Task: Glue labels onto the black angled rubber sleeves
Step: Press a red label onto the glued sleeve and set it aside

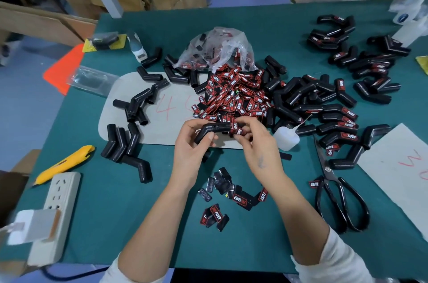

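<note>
Item: 1 black angled sleeve (212, 130), held above the green counter (231, 243) at frame centre. Left hand (190, 144) grips its lower leg, fingers curled round it. Right hand (251, 141) pinches a red-and-black label (234, 125) against the sleeve's upper leg at its 3 o'clock end. Step in hand, by judgement: seating a label on the sleeve. Whether glue is already under it cannot be told. Supplies: label heap (234, 95) at 12 o'clock of the hands, spilling from a clear bag (217, 49); glue bottle (286, 137) lying at 3 o'clock, just beside the right hand; unlabelled sleeves (129, 134) at 9 to 10 o'clock on grey card; labelled sleeves (338, 120) at 2 to 3 o'clock. Loose labels (231, 194) at 6 o'clock. Also present: scissors (335, 197) at 4 o'clock, yellow knife (66, 162) and power strip (58, 208) at 8 o'clock. Next move likely calls for firm, square pressure on the label, then setting the piece with the labelled lot.
</note>
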A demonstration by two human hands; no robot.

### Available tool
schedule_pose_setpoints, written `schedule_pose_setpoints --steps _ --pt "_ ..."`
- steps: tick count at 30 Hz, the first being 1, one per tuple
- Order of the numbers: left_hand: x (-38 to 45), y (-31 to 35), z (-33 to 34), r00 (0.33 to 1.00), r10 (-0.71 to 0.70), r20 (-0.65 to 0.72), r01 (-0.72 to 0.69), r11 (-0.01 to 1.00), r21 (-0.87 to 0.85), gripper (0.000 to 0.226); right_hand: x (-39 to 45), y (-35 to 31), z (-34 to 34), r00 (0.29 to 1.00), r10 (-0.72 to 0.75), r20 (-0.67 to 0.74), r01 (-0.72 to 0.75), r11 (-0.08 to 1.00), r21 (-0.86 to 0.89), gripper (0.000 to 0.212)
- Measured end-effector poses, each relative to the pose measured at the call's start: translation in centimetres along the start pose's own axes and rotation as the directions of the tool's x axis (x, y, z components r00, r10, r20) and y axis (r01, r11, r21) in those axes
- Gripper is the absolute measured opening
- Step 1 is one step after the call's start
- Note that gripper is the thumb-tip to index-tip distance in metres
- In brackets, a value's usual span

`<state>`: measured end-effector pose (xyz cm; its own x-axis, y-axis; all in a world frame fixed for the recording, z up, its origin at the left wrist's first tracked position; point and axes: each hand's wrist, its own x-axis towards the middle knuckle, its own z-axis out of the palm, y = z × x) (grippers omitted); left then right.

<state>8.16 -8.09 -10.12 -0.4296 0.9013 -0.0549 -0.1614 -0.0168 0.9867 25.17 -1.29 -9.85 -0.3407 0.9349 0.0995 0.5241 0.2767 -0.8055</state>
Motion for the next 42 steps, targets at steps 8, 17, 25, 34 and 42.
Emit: schedule_pose_setpoints --steps 8,17,25,34,42 --pt "0.0 0.1 0.2 1.0 -0.009 0.003 0.009 0.997 -0.076 0.033 -1.1 -0.3 -0.4 0.992 0.121 0.029 -0.124 0.974 0.189 0.014" --pt "0.1 0.0 0.1 1.0 0.009 -0.021 -0.009 1.0 0.001 0.029 -0.1 -0.4 -0.5 0.987 -0.16 -0.015 0.14 0.903 -0.407 0.004" --pt "0.2 -0.5 -0.2 1.0 0.014 0.003 -0.014 1.0 0.01 0.029 -0.3 -0.4 -0.1 0.988 -0.139 0.064 0.15 0.799 -0.583 0.037" --pt "0.4 -0.9 -0.1 0.998 0.049 0.042 -0.046 0.997 -0.057 0.04 -0.9 -0.2 -0.4 0.99 -0.121 -0.078 0.098 0.963 -0.25 0.012" --pt "0.3 -0.7 0.5 0.998 0.022 0.051 -0.016 0.992 -0.129 0.046 -0.7 -1.9 -1.0 0.986 0.159 -0.044 -0.122 0.881 0.457 0.015"
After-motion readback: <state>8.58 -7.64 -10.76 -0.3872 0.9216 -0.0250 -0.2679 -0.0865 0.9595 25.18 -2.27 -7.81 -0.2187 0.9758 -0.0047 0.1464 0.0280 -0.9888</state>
